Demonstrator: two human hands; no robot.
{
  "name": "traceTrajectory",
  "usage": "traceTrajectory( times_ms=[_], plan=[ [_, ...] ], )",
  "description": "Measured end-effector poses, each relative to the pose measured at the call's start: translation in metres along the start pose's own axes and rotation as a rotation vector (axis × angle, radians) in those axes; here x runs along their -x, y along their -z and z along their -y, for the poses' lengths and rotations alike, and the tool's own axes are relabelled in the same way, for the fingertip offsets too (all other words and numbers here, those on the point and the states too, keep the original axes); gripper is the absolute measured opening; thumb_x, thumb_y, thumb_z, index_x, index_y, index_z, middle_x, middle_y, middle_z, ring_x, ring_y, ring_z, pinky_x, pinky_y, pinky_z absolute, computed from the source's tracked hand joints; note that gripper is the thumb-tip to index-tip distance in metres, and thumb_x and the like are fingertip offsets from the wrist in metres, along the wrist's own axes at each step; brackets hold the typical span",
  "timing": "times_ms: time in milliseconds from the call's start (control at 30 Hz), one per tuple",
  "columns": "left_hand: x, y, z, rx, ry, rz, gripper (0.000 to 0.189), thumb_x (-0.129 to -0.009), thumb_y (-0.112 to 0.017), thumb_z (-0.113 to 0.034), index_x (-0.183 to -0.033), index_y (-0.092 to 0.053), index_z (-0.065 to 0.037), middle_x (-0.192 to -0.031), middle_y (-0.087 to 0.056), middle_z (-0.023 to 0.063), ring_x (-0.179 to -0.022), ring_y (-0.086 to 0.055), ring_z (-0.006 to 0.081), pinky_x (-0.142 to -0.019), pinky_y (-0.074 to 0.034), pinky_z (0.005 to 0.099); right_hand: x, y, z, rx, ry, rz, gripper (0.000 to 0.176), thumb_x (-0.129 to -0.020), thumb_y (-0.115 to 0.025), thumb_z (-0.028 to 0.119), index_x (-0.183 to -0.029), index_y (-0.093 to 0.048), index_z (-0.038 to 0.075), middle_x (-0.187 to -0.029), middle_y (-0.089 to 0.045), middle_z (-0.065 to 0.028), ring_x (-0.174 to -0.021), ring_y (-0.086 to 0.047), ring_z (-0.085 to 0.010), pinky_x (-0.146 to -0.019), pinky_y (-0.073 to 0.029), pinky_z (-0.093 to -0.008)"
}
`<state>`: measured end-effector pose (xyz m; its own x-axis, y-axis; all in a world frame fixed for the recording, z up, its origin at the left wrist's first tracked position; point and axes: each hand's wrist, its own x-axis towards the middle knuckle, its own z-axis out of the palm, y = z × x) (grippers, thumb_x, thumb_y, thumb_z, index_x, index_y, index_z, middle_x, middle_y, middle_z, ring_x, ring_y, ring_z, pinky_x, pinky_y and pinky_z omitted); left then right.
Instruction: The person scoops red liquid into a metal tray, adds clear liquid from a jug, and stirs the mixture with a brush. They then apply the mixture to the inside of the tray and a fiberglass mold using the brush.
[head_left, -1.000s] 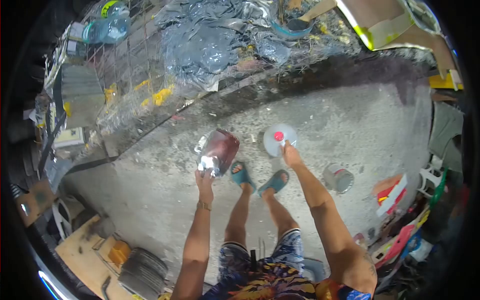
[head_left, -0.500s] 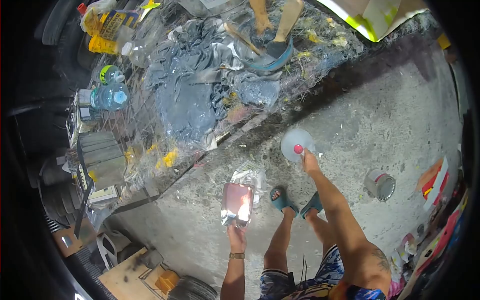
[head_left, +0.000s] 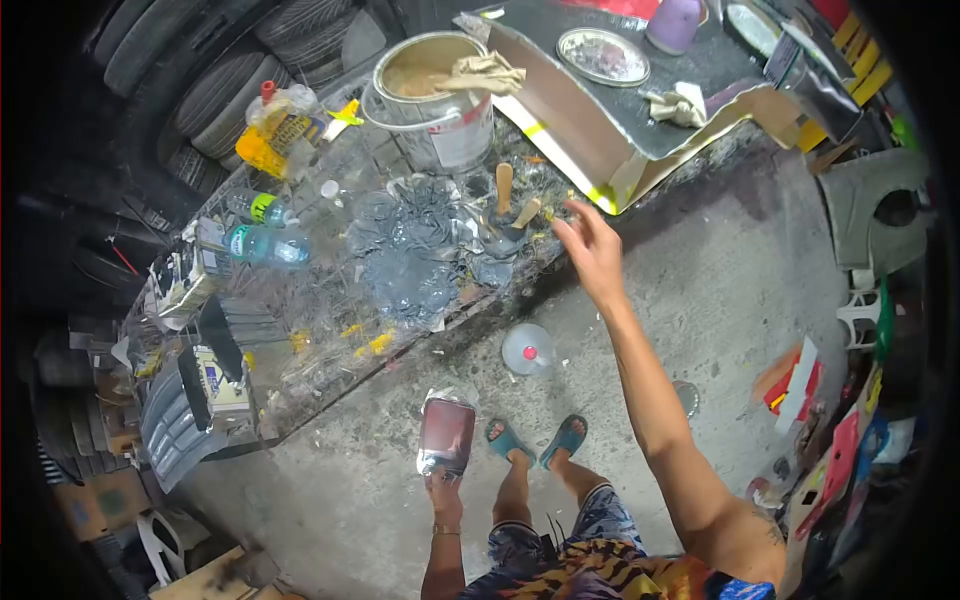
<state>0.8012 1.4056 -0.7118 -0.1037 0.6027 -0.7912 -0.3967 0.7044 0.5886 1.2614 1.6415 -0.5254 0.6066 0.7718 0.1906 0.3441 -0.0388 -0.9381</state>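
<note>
My left hand (head_left: 444, 492) grips the near end of a shiny rectangular container (head_left: 446, 437) with a reddish-brown face, held low above the floor. I cannot make out exactly what kind it is. My right hand (head_left: 594, 252) is empty with its fingers apart, stretched over the edge of the cluttered table. Just left of it, two brushes with wooden handles (head_left: 504, 187) stand in a small pot whose rim is hard to see. Dark grey, wet-looking rags (head_left: 405, 265) lie beside them. On the floor between my arms stands a translucent jug with a red cap (head_left: 527, 351).
A large paint bucket (head_left: 440, 135) with gloves on its rim stands at the table's back. Right of it lie a bent panel (head_left: 570, 140) and a round lid (head_left: 603, 56). Plastic bottles (head_left: 268, 243) lie at left. A can (head_left: 686, 398) is on the floor, partly behind my right arm.
My right hand has let go of the jug, now standing on the floor, and moved up to the table by the brushes. My left hand keeps the container. The view has tilted up.
</note>
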Motion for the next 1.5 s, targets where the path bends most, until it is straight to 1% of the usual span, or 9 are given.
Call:
traceTrajectory(
  times_ms=[133,267,433,567,767,933,1167,1333,1500],
  plan=[
    [0.024,-0.002,-0.006,0.031,-0.038,0.066,0.045,-0.087,-0.062,-0.023,-0.128,-0.043,-0.019,-0.118,-0.054,0.0031,-0.106,-0.056,0.0213,-0.089,-0.047,0.0429,-0.035,-0.029,0.015,0.184,0.140,0.254,0.021,-0.085,-0.069,0.019,-0.097,-0.068,0.001,-0.073,-0.060,-0.0104,-0.064,-0.056,-0.0211,-0.062,-0.045,-0.0347],
    [0.048,-0.018,-0.020,0.021,-0.015,0.032,0.045,-0.087,-0.063,-0.021,-0.127,-0.044,-0.017,-0.116,-0.055,0.0036,-0.103,-0.056,0.0192,-0.088,-0.046,0.0422,-0.034,-0.027,0.037,0.259,0.288,0.168,0.016,-0.087,-0.066,0.016,-0.090,-0.066,0.000,-0.077,-0.064,-0.0123,-0.065,-0.059,-0.0239,-0.062,-0.046,-0.0363],
    [0.061,-0.017,-0.027,0.058,-0.105,0.138,0.035,-0.088,-0.064,-0.023,-0.115,-0.047,-0.011,-0.110,-0.054,0.0047,-0.100,-0.057,0.0208,-0.089,-0.049,0.0442,-0.023,-0.010,0.067,0.229,0.124,0.100,0.016,-0.090,-0.065,0.016,-0.092,-0.066,0.001,-0.068,-0.062,-0.0091,-0.058,-0.053,-0.0150,-0.057,-0.044,-0.0303],
    [0.072,-0.019,-0.037,0.032,-0.080,0.003,0.037,-0.090,-0.063,-0.021,-0.119,-0.045,-0.007,-0.110,-0.055,0.0058,-0.101,-0.057,0.0187,-0.087,-0.049,0.0418,-0.003,-0.006,0.084,0.122,0.150,0.007,0.015,-0.091,-0.065,0.012,-0.094,-0.068,-0.002,-0.068,-0.059,-0.0041,-0.060,-0.049,-0.0080,-0.055,-0.041,-0.0266],
    [0.078,-0.001,-0.044,0.061,-0.103,0.018,0.045,-0.088,-0.062,-0.018,-0.128,-0.042,-0.012,-0.118,-0.056,0.0071,-0.105,-0.058,0.0193,-0.084,-0.049,0.0393,0.048,-0.065,0.118,0.348,0.497,0.365,0.021,-0.084,-0.069,0.010,-0.104,-0.066,0.003,-0.080,-0.058,-0.0116,-0.068,-0.059,-0.0273,-0.063,-0.049,-0.0346],
    [0.083,0.013,-0.044,0.018,-0.091,0.002,0.043,-0.089,-0.060,-0.018,-0.127,-0.042,-0.012,-0.118,-0.056,0.0065,-0.105,-0.058,0.0190,-0.082,-0.049,0.0367,0.057,-0.088,0.094,0.578,0.777,0.652,0.023,-0.086,-0.064,0.016,-0.105,-0.063,0.004,-0.092,-0.058,-0.0088,-0.085,-0.062,-0.0273,-0.071,-0.052,-0.0391],
    [0.091,0.024,-0.050,0.025,-0.082,0.029,0.043,-0.089,-0.061,-0.016,-0.127,-0.043,-0.009,-0.118,-0.054,0.0062,-0.105,-0.056,0.0181,-0.082,-0.049,0.0352,0.050,-0.081,0.116,0.621,0.639,0.802,0.016,-0.088,-0.061,0.016,-0.099,-0.064,0.004,-0.092,-0.060,-0.0097,-0.083,-0.061,-0.0305,-0.073,-0.053,-0.0414],
    [0.088,0.026,-0.051,0.001,-0.101,0.065,0.048,-0.088,-0.063,-0.014,-0.129,-0.040,-0.006,-0.120,-0.053,0.0087,-0.109,-0.054,0.0194,-0.087,-0.049,0.0361,0.010,-0.114,0.122,0.583,0.349,0.677,0.029,-0.090,-0.061,0.020,-0.073,-0.054,-0.002,-0.072,-0.057,-0.0225,-0.074,-0.059,-0.0424,-0.064,-0.044,-0.0481],
    [0.086,0.019,-0.064,-0.015,-0.105,0.105,0.058,-0.084,-0.068,-0.011,-0.131,-0.035,0.000,-0.124,-0.050,0.0130,-0.113,-0.052,0.0217,-0.093,-0.048,0.0369,-0.006,-0.146,0.107,0.601,0.525,0.589,0.028,-0.091,-0.061,0.022,-0.076,-0.054,-0.001,-0.077,-0.061,-0.0199,-0.073,-0.059,-0.0423,-0.064,-0.046,-0.0489]
  ],
)
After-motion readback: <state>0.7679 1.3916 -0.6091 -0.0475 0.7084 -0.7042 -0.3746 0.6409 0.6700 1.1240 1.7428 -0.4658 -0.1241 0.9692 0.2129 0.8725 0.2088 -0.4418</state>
